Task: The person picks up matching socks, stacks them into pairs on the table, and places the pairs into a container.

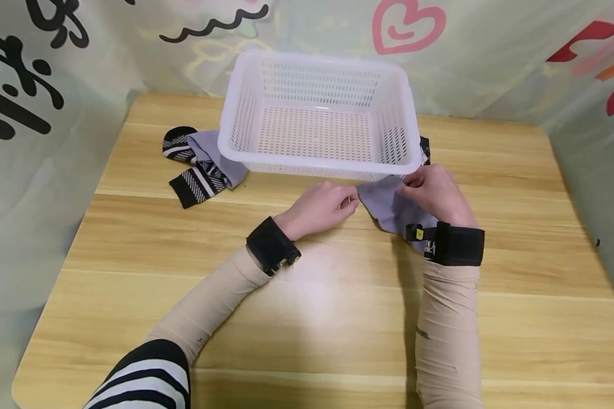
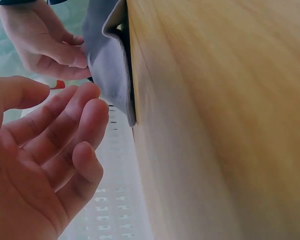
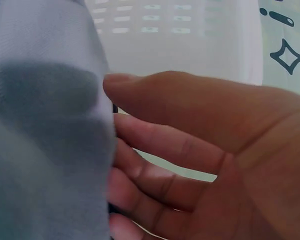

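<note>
A lavender cloth (image 1: pixel 389 201) lies on the table against the front right of the white basket, its hemmed edge (image 2: pixel 125 75) showing in the left wrist view. My right hand (image 1: pixel 437 193) pinches its right side; in the right wrist view the thumb (image 3: pixel 140 90) is at the near face and the fingers (image 3: pixel 160 175) reach behind the edge. My left hand (image 1: pixel 323 207) is beside the cloth's left corner, its fingers (image 2: pixel 85 120) loosely bent around nothing. A black-and-white patterned sock (image 1: pixel 426 150) peeks out beyond the right hand, mostly hidden by basket and hand.
The white perforated basket (image 1: pixel 317 167) stands at the back middle of the wooden table (image 1: pixel 286 324), with nothing inside. To its left lie a black-and-white patterned sock (image 1: pixel 196 184) and another lavender cloth (image 1: pixel 230 167), overlapping. A printed curtain (image 1: pixel 496 62) hangs behind the table.
</note>
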`<state>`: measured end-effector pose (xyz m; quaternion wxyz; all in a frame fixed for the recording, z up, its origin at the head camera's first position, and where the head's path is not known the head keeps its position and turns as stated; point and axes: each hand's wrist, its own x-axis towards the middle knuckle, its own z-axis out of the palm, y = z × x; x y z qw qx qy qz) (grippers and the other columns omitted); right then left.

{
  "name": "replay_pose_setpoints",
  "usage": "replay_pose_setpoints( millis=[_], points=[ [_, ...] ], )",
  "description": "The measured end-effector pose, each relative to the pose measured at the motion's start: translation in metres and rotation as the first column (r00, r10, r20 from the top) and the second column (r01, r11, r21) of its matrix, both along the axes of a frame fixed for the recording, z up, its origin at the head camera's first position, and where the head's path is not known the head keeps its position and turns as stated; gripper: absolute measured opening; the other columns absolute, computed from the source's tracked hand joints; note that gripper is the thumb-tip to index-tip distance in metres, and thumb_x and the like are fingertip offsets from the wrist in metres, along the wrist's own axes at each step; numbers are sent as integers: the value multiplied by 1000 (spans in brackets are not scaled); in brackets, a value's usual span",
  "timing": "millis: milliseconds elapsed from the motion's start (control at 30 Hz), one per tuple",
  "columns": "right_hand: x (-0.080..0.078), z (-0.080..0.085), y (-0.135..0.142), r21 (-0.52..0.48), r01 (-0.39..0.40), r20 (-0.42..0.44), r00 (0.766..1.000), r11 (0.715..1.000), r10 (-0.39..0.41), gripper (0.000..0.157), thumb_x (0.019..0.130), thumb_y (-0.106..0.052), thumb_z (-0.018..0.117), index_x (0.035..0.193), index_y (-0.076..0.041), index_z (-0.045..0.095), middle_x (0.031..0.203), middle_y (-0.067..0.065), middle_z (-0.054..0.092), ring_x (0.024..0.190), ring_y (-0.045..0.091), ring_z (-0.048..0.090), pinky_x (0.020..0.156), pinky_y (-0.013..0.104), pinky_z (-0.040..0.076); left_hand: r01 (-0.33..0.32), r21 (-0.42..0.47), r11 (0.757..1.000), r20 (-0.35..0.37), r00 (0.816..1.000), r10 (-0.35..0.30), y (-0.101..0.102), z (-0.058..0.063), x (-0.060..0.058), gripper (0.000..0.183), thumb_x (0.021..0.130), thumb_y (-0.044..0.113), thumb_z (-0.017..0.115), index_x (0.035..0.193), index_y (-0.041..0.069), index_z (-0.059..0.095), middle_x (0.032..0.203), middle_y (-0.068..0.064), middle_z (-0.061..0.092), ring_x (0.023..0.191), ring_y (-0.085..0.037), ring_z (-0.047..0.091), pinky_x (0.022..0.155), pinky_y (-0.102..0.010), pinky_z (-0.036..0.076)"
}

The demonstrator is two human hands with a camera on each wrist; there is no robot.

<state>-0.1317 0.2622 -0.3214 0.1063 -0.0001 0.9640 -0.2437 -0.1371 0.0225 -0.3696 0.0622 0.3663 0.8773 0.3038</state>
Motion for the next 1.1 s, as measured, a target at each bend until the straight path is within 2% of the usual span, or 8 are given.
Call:
replay_pose_setpoints(
  millis=[233,467,633,767,900,1000,1100],
  points=[
    [-2,0,-1,3,7,41,999,1000,-7,26,87,-17,67,103,3,71,98,23,71,86,26,63,65,24,44,-4,-5,1000,9,1000,4,-1,1,-2,20,100,21,51,101,15,71,79,4,65,69,-7,55,66,-20,44],
    [4,13,0,-27,-53,70,996,998,55,17,87,-17,67,92,-1,69,84,10,69,72,12,56,61,23,43,-13,-21,1000,16,1000,13,-3,2,-5,20,100,20,51,103,14,70,84,2,67,71,-8,55,68,-21,45],
    [9,22,-2,-25,-109,78,991,994,111,10,86,-14,65,88,-4,66,77,3,65,69,12,52,60,23,41,-43,-46,998,51,998,45,-5,2,-8,22,100,20,51,109,13,69,93,1,70,80,-9,60,77,-23,50],
    [14,28,-4,-26,-152,88,984,988,154,9,87,-13,65,90,-5,64,82,6,68,73,13,56,62,22,42,-70,-62,996,115,990,77,-6,3,-11,29,100,24,52,120,9,66,110,-3,71,100,-15,65,92,-29,51],
    [19,36,-11,-36,-212,72,974,977,215,8,88,-11,68,93,-5,65,89,11,72,78,16,62,63,22,45,-42,-50,998,216,975,52,-7,4,-12,46,102,31,50,138,3,51,137,-13,60,128,-25,56,110,-36,43],
    [23,40,-20,-61,-274,56,959,960,277,6,89,-11,69,93,-6,66,91,10,72,80,17,63,65,22,46,-24,-7,1000,299,954,25,-8,4,-13,56,104,37,45,146,1,40,149,-16,48,139,-28,46,117,-38,36],
    [23,40,-30,-100,-312,42,947,945,318,5,89,-11,70,91,-7,67,90,8,71,82,17,65,67,21,47,-27,81,996,375,927,-6,-9,1,-16,59,104,42,41,148,3,38,152,-14,45,141,-26,44,117,-37,36]
  ],
)
